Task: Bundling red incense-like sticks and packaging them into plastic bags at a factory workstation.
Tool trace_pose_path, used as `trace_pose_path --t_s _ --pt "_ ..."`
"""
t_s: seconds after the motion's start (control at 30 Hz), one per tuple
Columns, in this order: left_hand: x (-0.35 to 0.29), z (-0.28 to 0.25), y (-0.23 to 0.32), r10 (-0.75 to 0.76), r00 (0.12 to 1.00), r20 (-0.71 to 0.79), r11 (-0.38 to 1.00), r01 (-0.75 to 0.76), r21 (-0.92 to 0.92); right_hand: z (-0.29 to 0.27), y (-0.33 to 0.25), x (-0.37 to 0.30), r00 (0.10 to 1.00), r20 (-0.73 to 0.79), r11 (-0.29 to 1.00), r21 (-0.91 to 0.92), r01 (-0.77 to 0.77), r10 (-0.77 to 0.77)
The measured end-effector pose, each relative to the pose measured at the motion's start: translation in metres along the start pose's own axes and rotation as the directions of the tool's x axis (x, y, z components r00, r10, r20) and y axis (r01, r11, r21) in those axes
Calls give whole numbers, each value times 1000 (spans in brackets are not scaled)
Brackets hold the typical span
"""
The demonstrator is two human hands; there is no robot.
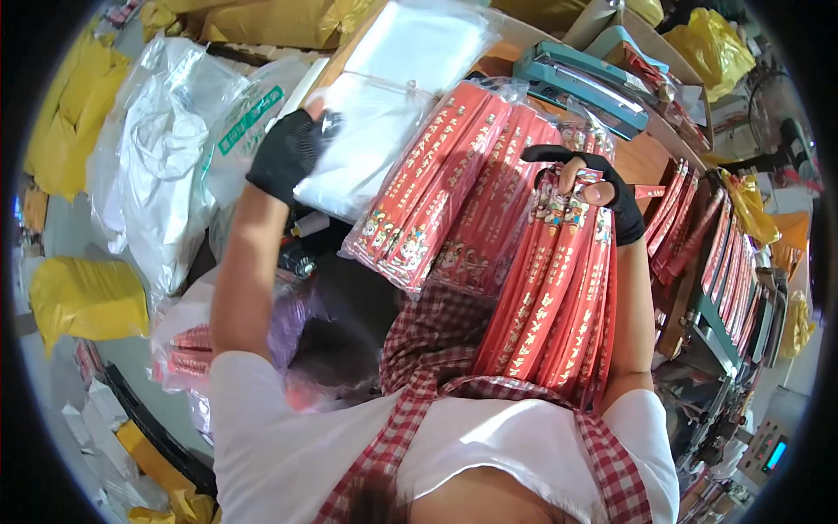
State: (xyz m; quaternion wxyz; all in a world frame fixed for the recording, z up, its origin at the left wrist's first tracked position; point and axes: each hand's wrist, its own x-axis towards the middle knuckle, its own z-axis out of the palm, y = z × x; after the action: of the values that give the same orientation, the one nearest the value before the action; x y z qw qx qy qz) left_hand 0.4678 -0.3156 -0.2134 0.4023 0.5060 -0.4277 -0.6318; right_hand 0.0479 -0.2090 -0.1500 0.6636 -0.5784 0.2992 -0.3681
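My right hand (602, 188), in a black fingerless glove, is closed around the upper end of a fanned bunch of long red printed paper sleeves (550, 297). Their lower ends hang down against my checked apron (436, 336). At the left edge of a stack of clear plastic bags (371, 131), my left hand (292, 148) touches the film, also in a black glove; its fingertips are blurred and partly hidden. Between the hands lie clear packs filled with similar red sleeves (436, 175), side by side, one partly behind the held bunch.
A teal sealer-like device (580, 87) sits at the back right of the table. Red sleeves stand in rows (724, 253) at the right. White plastic sacks (166, 140) and yellow bags (87, 297) crowd the left. A cardboard box (624, 31) stands behind.
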Motion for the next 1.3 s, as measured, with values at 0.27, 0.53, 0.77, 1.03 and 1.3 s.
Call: trace_pose_path --t_s 0.27,0.53,0.77,1.03,1.3 --pt "-48 192 -9 594 717 365 758 -651 44 26 3 31 997 -30 996 -43 -73 72" --pt "-62 175 5 226 889 398 974 -219 -65 10 2 -7 981 -185 998 9 -57 57" --pt "-103 220 -30 381 915 132 876 -403 264 -2 12 -22 979 -200 996 86 -20 37" --pt "-70 257 -24 848 520 -106 476 -657 585 -35 34 -77 940 -337 999 -4 47 -46" --pt "-117 325 10 761 647 47 624 -750 222 0 14 -59 954 -232 916 308 258 -191"
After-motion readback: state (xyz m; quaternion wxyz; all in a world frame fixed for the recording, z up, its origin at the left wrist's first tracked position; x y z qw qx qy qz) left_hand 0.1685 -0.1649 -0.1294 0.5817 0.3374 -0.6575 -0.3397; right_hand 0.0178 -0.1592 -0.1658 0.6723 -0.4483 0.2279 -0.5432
